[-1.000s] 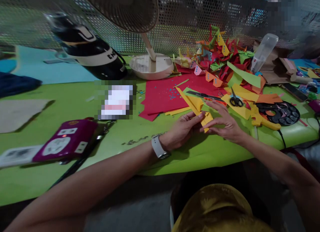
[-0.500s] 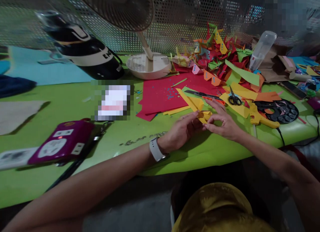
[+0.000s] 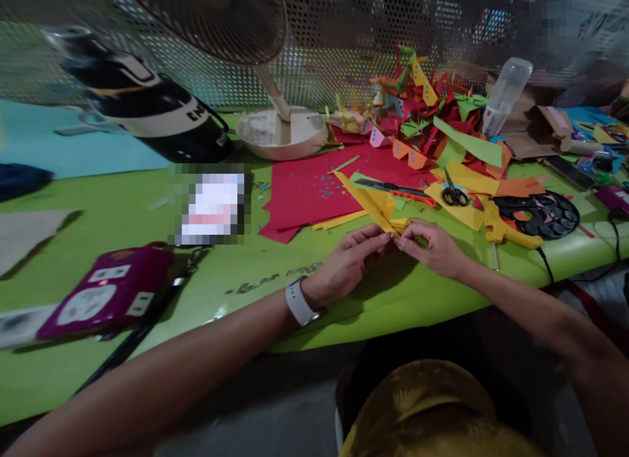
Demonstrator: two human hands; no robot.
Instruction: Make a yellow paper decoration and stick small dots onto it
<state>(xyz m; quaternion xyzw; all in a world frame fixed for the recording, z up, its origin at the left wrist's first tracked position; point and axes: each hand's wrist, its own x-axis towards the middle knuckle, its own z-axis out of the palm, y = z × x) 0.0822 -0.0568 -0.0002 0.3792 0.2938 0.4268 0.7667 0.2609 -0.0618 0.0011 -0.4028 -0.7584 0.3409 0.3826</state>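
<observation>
Head camera view, and both hands meet at the near edge of the red sheets point(image 3: 304, 195), over the green desk point(image 3: 265, 260)! Left hand point(image 3: 344, 263) pinches the folded yellow paper point(image 3: 371, 204) between thumb and fingers; right hand point(image 3: 435, 247) pinches its near end, fingertips almost meeting. The paper's long point angles away, far and left, beside the cutter point(image 3: 396, 189).

Lettering now: far left, the black bottle point(image 3: 157, 116) leans, its white band showing a capital E, the following letters unclear. Near left, the purple box point(image 3: 108, 286) carries white labels, too blurred to read, and dark print on the white strip point(image 3: 24, 322) is illegible too. Dark marks point(image 3: 272, 278) on the desk, left of the hands, can't be read either.
</observation>
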